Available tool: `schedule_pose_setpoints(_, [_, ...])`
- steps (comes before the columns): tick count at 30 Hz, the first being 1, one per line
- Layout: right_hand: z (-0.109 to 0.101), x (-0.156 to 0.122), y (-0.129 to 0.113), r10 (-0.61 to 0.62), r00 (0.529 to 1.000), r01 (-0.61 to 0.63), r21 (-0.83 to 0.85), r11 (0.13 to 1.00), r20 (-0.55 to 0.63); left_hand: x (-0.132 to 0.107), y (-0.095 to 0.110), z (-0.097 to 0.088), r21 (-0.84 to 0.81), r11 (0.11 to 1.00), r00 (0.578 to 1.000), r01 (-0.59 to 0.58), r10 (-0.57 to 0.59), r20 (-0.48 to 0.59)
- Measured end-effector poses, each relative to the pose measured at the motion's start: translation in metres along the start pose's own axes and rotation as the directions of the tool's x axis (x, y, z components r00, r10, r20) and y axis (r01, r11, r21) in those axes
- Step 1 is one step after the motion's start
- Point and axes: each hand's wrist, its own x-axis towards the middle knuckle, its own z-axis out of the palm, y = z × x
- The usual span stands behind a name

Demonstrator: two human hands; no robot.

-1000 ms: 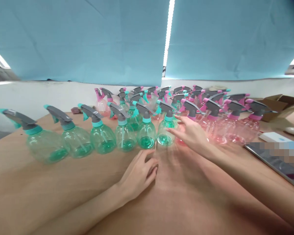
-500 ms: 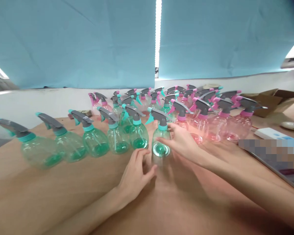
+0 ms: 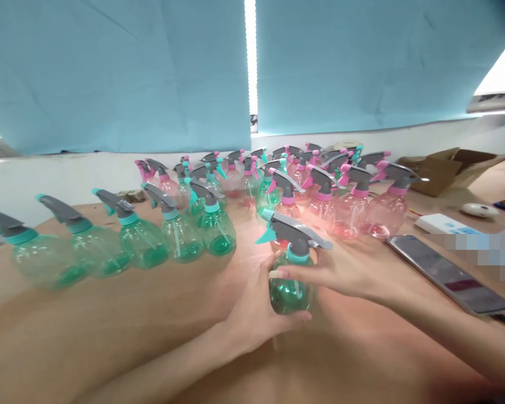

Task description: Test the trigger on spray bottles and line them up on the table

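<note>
A clear green spray bottle (image 3: pixel 292 290) with a grey and turquoise trigger head is off the row, between my hands and close to me. My left hand (image 3: pixel 255 308) is closed around its lower body from the left, thumb near the base. From the right, my right hand (image 3: pixel 340 269) grips the upper body just below the turquoise collar. To the left stands a row of similar green spray bottles (image 3: pixel 143 242). On the right, pink spray bottles (image 3: pixel 353 213) stand in a row beyond my right hand.
More pink and green bottles crowd the back of the wooden table (image 3: pixel 109 336). At the right lie a phone (image 3: pixel 446 272), a white box (image 3: pixel 440 224) and a white computer mouse (image 3: pixel 480 210). An open cardboard box (image 3: pixel 441 171) sits behind them. A blue curtain (image 3: pixel 130 73) hangs beyond.
The green bottle has come toward me, out of its place between the green and pink rows. My left hand, earlier apart from it, now grasps its body. The view has turned slightly right.
</note>
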Motion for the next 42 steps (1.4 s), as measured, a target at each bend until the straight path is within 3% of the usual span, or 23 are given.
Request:
schedule_pose_setpoints(4, [-0.014,0.007,-0.009,0.016,1.0,-0.016,-0.09,0.996,-0.001,0.011,0.008,0.009,-0.114,0.993,1.0,-0.026,0.024,-0.018])
schedule_pose_setpoints(8, [-0.017,0.01,-0.008,0.002,0.998,-0.005,-0.041,0.999,-0.057,0.019,0.01,0.011,-0.119,0.99,0.998,-0.069,0.069,-0.003])
schedule_pose_setpoints(12, [-0.011,0.014,0.006,0.015,0.998,-0.013,0.029,1.0,-0.059,0.018,0.001,0.001,-0.054,0.999,0.999,-0.001,0.004,0.045])
schedule_pose_setpoints(14, [-0.005,0.017,0.014,0.016,0.999,-0.009,0.145,0.989,-0.046,0.014,-0.006,-0.006,-0.007,1.0,0.998,0.027,-0.027,0.056])
schedule_pose_setpoints(19, [0.006,0.026,0.02,0.03,0.999,-0.036,0.227,0.973,0.03,0.004,-0.023,-0.025,0.238,0.967,0.989,-0.085,0.052,0.142])
schedule_pose_setpoints(24, [0.008,0.032,0.016,0.074,0.996,-0.081,0.23,0.97,0.039,0.0,-0.032,-0.033,0.418,0.903,0.98,-0.103,0.019,0.199])
schedule_pose_setpoints(31, [0.004,0.031,0.01,0.084,0.996,-0.081,0.126,0.989,-0.018,-0.001,-0.033,-0.031,0.462,0.878,0.979,-0.126,0.037,0.198])
schedule_pose_setpoints(34, [-0.001,0.031,0.0,0.102,0.994,-0.095,0.175,0.98,-0.033,-0.001,-0.034,-0.031,0.469,0.873,0.978,-0.135,0.043,0.202])
schedule_pose_setpoints(37, [-0.003,0.032,-0.006,0.12,0.992,-0.123,0.199,0.972,0.027,-0.001,-0.034,-0.031,0.475,0.869,0.978,-0.137,0.044,0.203])
schedule_pose_setpoints(42, [0.008,0.027,0.021,0.034,0.999,-0.024,0.214,0.976,-0.041,0.001,-0.034,-0.031,0.484,0.863,0.977,-0.141,0.044,0.207])
